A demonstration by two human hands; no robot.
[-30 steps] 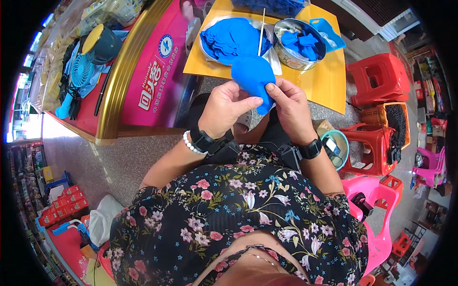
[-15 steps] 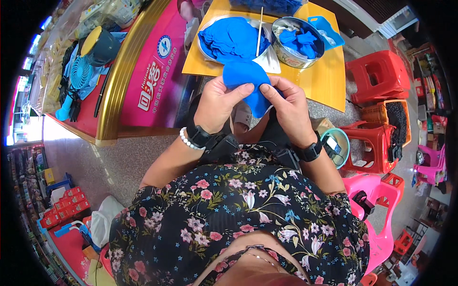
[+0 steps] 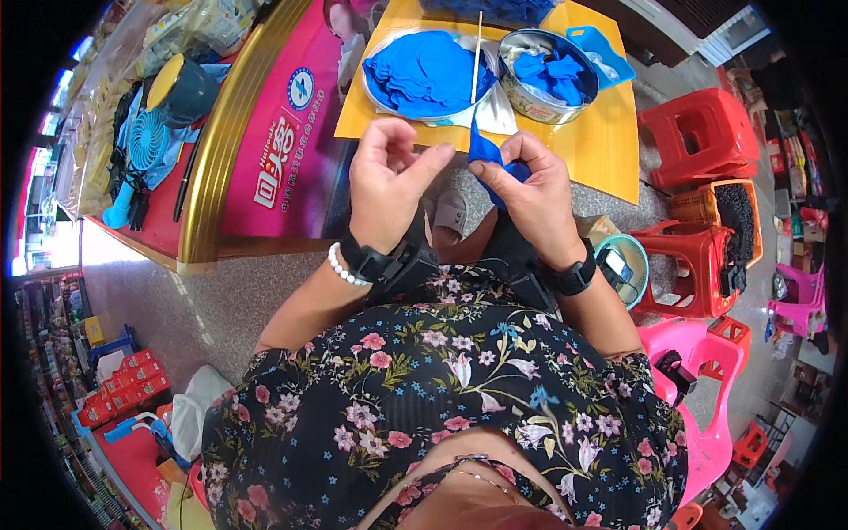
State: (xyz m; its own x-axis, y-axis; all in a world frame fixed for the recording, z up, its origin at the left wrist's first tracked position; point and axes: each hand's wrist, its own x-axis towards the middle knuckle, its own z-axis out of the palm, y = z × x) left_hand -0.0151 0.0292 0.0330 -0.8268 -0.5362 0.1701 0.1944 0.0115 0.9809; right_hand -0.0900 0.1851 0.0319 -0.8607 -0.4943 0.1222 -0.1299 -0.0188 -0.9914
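Observation:
My right hand point(image 3: 521, 184) pinches a piece of thin blue material point(image 3: 484, 150), folded and standing up from the fingers. Just left of it, my left hand point(image 3: 393, 177) is off the piece, its fingers curled but apart, with nothing seen in them. Beyond both hands, a plate point(image 3: 378, 97) holds a pile of flat blue pieces point(image 3: 428, 71), with a thin pale stick point(image 3: 477, 53) at its right side. A round tin point(image 3: 552, 113) beside it holds crumpled blue pieces point(image 3: 565, 79), next to a small light-blue basket point(image 3: 609, 62). All stand on a yellow tabletop point(image 3: 608, 159).
A gold-edged counter point(image 3: 199, 221) on the left carries a small fan point(image 3: 148, 140) and a dark mug point(image 3: 185, 97). Red stools point(image 3: 689, 132), a pink chair point(image 3: 707, 415) and a turquoise basket point(image 3: 623, 274) stand on the right. A dark tub point(image 3: 495, 11) sits at the table's back.
My left hand has let go of the blue piece and moved up and left. The piece, flat earlier, is now folded upright in my right hand.

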